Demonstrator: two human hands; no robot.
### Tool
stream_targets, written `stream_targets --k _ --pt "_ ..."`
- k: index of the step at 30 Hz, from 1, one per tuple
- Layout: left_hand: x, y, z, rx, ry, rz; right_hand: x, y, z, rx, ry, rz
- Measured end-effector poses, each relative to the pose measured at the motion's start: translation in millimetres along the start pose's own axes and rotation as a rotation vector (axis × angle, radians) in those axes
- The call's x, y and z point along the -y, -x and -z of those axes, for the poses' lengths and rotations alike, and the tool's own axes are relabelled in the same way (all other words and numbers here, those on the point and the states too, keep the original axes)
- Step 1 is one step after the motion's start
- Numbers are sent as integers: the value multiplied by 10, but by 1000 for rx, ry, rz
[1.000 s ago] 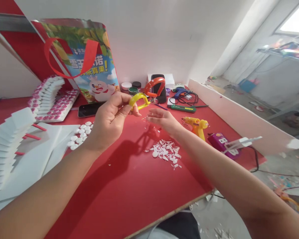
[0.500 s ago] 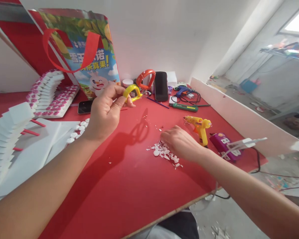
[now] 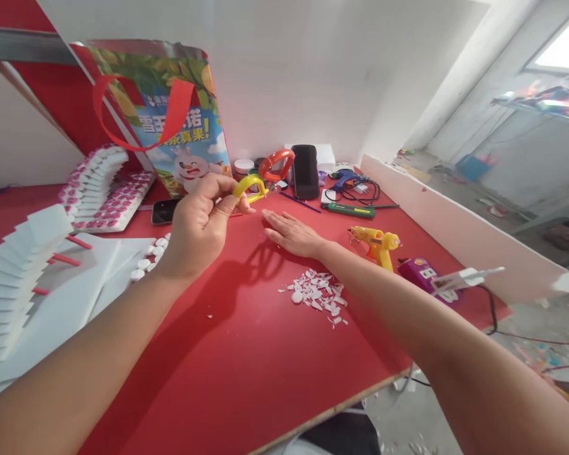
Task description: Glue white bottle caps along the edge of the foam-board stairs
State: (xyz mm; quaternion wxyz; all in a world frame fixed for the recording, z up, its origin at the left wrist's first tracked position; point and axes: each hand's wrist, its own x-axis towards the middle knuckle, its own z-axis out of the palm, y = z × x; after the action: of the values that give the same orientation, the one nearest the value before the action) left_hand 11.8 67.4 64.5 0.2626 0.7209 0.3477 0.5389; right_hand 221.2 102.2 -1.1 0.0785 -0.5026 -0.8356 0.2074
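– Scissors (image 3: 260, 179) with one yellow and one orange handle: where are they?
– Far middle, raised above the red table (image 3: 246, 354); the left hand (image 3: 200, 226) grips the yellow loop.
– And the right hand (image 3: 291, 234)?
– Flat and open, fingers spread, palm down on the table just right of the left hand, holding nothing. White scraps (image 3: 317, 296) lie nearer; a yellow glue gun (image 3: 378, 243) sits to the right.

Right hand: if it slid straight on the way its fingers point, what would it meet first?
The right hand lies flat, fingers pointing up-left across the red table. First in that line is probably the left hand gripping the scissors by the yellow loop, though they may sit higher; depth is unclear.
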Motion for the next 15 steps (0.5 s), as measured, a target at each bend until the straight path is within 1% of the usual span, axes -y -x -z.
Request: stream_targets --k 1,3,6,8,9,10,11,13,14,15 --pt "15 0 -11 6 -21 -14 48 26 3 51 0 71" --pt "60 2 -49 30 -70 -49 129 180 13 152 1 229" --pt "158 25 -153 86 -192 -136 219 620 68 249 -14 401" --pt "228 65 -243 137 -274 -235 294 981 123 311 -18 449" --pt "258 93 -290 167 -307 -288 350 1157 142 324 -8 427" --pt "282 123 -334 202 -335 -334 422 1317 145 332 11 369" --pt "299 153 -376 241 -356 -371 511 1453 126 300 36 287" --pt "309 200 -445 319 -379 -425 738 1628 14 177 99 152" --pt "303 213 -471 356 -385 -443 866 1657 -74 83 132 112" --pt "290 214 -492 388 -392 -456 997 1646 -176 25 155 133"
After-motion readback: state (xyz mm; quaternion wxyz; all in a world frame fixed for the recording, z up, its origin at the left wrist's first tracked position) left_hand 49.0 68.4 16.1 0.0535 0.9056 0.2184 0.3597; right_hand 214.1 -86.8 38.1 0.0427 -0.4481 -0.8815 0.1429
